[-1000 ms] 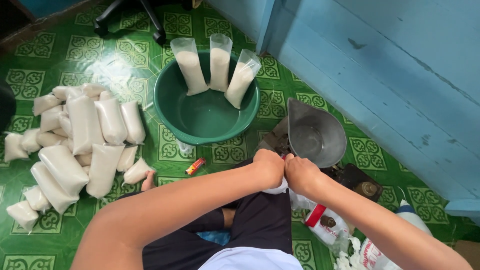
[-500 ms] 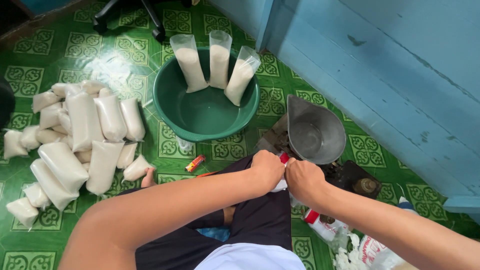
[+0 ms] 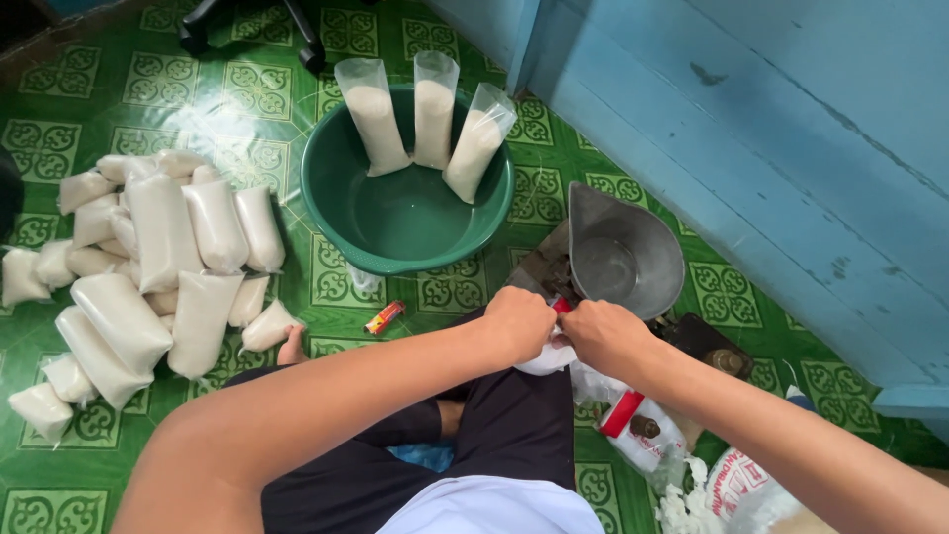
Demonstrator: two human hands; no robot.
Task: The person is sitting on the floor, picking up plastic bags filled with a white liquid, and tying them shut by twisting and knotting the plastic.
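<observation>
Ahead of the fingers (image 3: pixel 542 314), the metal scoop pan (image 3: pixel 623 259) blocks passage, touching close. Further ahead-left stands the green basin (image 3: pixel 395 222); a small red tube (image 3: pixel 385 317) lies left. Open green floor (image 3: pixel 326 272) lies between basin and bag pile (image 3: pixel 158 257).

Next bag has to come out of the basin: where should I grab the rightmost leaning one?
Grip the rightmost bag by its empty clear top, which juts above the green basin rim. Come from above on the right; the middle bag crowds its left, and the filled lower part looks soft.
</observation>
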